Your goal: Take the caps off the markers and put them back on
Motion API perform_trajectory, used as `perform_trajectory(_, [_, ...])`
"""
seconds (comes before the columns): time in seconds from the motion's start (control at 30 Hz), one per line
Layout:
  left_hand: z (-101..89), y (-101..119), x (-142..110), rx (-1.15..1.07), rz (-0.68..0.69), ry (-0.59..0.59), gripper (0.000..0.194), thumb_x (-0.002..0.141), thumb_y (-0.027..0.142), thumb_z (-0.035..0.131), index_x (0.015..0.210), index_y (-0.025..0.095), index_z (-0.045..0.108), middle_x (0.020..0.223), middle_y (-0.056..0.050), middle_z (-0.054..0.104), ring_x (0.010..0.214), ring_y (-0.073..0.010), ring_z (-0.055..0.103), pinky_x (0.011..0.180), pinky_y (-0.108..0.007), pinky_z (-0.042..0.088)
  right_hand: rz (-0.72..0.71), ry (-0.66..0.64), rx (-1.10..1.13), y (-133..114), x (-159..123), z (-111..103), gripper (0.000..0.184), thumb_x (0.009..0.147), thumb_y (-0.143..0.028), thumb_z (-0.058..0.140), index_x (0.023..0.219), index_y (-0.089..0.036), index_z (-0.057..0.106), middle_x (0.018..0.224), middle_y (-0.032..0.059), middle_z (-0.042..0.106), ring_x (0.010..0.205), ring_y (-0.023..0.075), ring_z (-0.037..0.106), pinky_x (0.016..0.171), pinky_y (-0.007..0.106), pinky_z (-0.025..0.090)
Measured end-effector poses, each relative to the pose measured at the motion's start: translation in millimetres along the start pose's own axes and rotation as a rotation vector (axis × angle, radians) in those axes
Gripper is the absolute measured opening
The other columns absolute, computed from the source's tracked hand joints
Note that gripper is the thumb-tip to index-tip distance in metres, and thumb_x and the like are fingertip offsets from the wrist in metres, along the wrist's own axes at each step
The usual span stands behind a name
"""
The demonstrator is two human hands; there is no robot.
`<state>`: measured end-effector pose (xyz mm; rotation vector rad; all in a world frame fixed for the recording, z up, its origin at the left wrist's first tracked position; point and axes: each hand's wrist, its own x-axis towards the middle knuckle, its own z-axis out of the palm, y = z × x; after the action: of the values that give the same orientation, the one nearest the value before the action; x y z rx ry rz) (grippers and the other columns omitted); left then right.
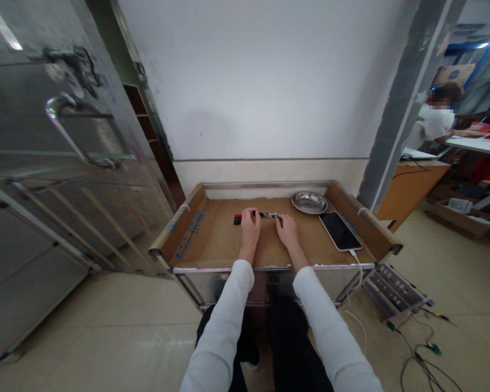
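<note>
Pens (237, 220), likely light, stiff and slippery, best taken mid-barrel, are lying mid-cardboard (218, 247), the left hand (250, 222) pinching them between bent fingers, the right hand (287, 228) touching their right ends, its grip too small to tell.

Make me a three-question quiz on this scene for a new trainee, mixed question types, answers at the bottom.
1. True or false: the white cable plugs into the end of the phone nearest the metal dish.
2. Which is nearer the metal dish? A) the left hand B) the right hand
3. Fill in: the red and dark ends of the slim items stick out past the ____ hand.

Key:
1. False; it joins the end of the phone nearest the wearer.
2. B
3. left
</note>
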<state>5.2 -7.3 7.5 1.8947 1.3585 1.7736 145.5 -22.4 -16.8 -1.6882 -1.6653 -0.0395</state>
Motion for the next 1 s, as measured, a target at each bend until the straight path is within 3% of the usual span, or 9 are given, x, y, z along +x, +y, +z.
perform_trajectory(0.3, [7.2, -11, -3, 0.151, 0.063, -0.268, 0.008, 0.09, 0.017, 0.048, 0.084, 0.018, 0.053, 0.087, -0.005, 0.059, 0.086, -0.0174, 0.056, 0.083, -0.033, 0.045, 0.1, 0.082, -0.02, -3, -1, -7, 0.029, 0.094, -0.027, 0.036, 0.102, -0.016, 0.062, 0.099, 0.0098, 0.063, 0.09, 0.0198, 0.052, 0.08, 0.029, 0.036])
perform_trajectory(0.57, [8.7, -17, -6, 0.33, 0.114, -0.354, 0.009, 0.087, 0.011, 0.05, 0.084, 0.018, 0.056, 0.091, -0.006, 0.062, 0.091, -0.0204, 0.055, 0.09, -0.038, 0.042, 0.021, 0.017, -0.073, -4, -3, -5, 0.027, 0.091, -0.024, 0.041, 0.103, -0.017, 0.063, 0.098, 0.0094, 0.059, 0.09, 0.0203, 0.051, 0.081, 0.03, 0.036])
perform_trajectory(0.77, [15.0, -24, -7, 0.337, 0.074, -0.37, 0.017, 0.085, 0.006, 0.046, 0.086, 0.018, 0.058, 0.094, -0.007, 0.06, 0.094, -0.0198, 0.054, 0.092, -0.038, 0.042, -0.055, -0.11, -0.105, -5, -4, -4, 0.024, 0.089, -0.024, 0.047, 0.108, -0.021, 0.062, 0.104, 0.008, 0.059, 0.098, 0.0208, 0.051, 0.083, 0.031, 0.036])
perform_trajectory(1.0, [15.4, -21, -8, 0.334, 0.16, -0.357, 0.02, 0.084, 0.008, 0.045, 0.091, 0.016, 0.062, 0.095, -0.009, 0.058, 0.095, -0.0213, 0.053, 0.092, -0.038, 0.043, -0.05, -0.13, -0.146, -4, -4, -3, 0.02, 0.088, -0.024, 0.049, 0.103, -0.02, 0.062, 0.104, 0.0082, 0.059, 0.1, 0.0218, 0.05, 0.084, 0.031, 0.036])
